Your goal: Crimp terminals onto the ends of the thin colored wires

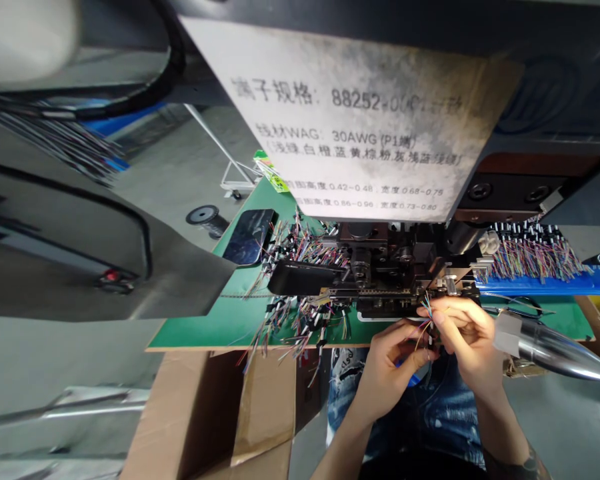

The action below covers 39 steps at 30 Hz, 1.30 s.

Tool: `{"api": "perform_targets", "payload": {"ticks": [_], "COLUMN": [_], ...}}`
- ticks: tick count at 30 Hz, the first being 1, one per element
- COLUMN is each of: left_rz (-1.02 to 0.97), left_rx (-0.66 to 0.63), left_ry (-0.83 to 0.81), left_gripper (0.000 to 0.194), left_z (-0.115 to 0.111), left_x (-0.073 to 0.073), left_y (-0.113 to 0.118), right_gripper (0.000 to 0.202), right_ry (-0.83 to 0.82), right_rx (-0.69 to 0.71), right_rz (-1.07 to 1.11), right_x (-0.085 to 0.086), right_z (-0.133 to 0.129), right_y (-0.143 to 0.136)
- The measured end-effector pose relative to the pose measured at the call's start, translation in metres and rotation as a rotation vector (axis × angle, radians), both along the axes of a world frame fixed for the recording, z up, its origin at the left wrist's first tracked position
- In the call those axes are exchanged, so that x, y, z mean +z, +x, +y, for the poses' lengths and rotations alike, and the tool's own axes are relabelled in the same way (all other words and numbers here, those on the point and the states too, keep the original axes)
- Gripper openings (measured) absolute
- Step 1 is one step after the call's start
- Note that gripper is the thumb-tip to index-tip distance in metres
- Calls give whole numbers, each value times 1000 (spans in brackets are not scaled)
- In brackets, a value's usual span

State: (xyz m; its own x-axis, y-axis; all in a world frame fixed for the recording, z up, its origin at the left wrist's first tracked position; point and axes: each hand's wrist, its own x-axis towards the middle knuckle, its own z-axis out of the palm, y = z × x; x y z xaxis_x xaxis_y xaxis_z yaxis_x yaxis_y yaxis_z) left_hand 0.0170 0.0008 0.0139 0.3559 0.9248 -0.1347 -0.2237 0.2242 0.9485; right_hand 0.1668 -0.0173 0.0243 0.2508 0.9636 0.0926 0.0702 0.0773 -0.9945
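Both hands meet at the front of a dark crimping machine (380, 267), close to its lower working area. My left hand (393, 363) is closed around the lower part of a small bundle of thin coloured wires (424, 327). My right hand (467, 333) pinches wires at the upper part of the same bundle, with loose ends fanning out above the fingertips. A white label (360, 127) with printed text covers the machine's upper front. Which single wire each fingertip holds is too small to tell.
Piles of wire bundles (305, 253) lie on the green table (195, 333) beside a phone (250, 237). More wires fill a blue tray (550, 287) at the right. A metal tube (560, 347) points toward my right wrist. An open cardboard box (265, 407) stands below the table edge.
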Motion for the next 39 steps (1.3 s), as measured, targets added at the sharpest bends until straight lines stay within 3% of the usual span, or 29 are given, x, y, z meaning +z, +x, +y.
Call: {"api": "perform_targets", "payload": {"ticks": [5,8,10,15,22,29,35,39], "left_rz": [-111,-159,-150,-84,-71,-69,-146,-142], "left_rx": [-161,-228,-228,-157,-108,-97,-204,-272], "left_ry": [-104,-132,-138,-143,-143,-114,-168,-156], "left_gripper": [44,45,45,46,47,45,45,45], "left_z": [4,6,7,5,4,4,5,8], "left_x": [0,-4,-6,-4,0,2,4,2], "left_y": [-15,-20,-19,-11,-10,-9,-20,-23], "right_gripper": [8,11,7,23,28,24,11,18], "right_ry": [202,152,66,-21,-60,-25,227,148], "right_rx": [35,93,91,32,101,66,34,74], "right_rz": [-274,-161,-51,-11,27,-62,-391,-301], "right_x": [6,8,5,-2,6,3,8,9], "right_z": [-1,-3,-4,-3,2,1,1,-3], "right_y": [10,10,8,5,4,4,14,14]}}
